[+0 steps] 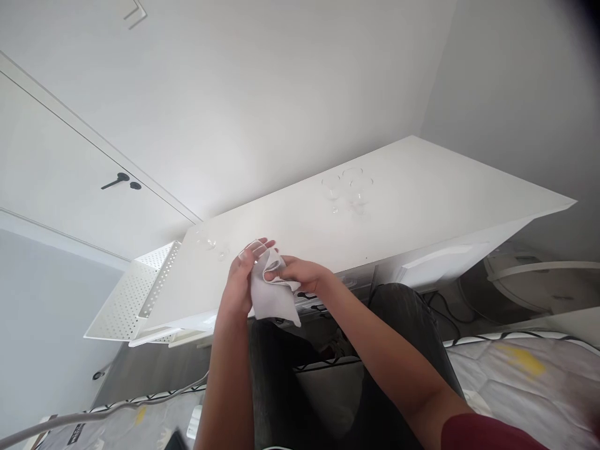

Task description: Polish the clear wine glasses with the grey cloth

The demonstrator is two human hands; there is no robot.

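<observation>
My left hand [244, 272] and my right hand [302, 276] meet over the near edge of a white desk [422, 181]. Between them is a white cloth [274, 300] that hangs down in a fold. The left hand's fingers are stretched along the cloth, and a clear glass seems to sit inside it, hard to make out. The right hand pinches the cloth from the right side. Three clear stemmed glasses [349, 187] stand together near the middle of the desk. One or two more clear glasses [210, 244] stand by the desk's left end.
A white perforated shelf [131, 297] hangs off the desk's left end. A white door with a black handle [117, 181] is at the left. A desk drawer [440, 259], cables and a round white fan [529, 281] lie under and right of the desk. My dark-trousered legs and a mattress are below.
</observation>
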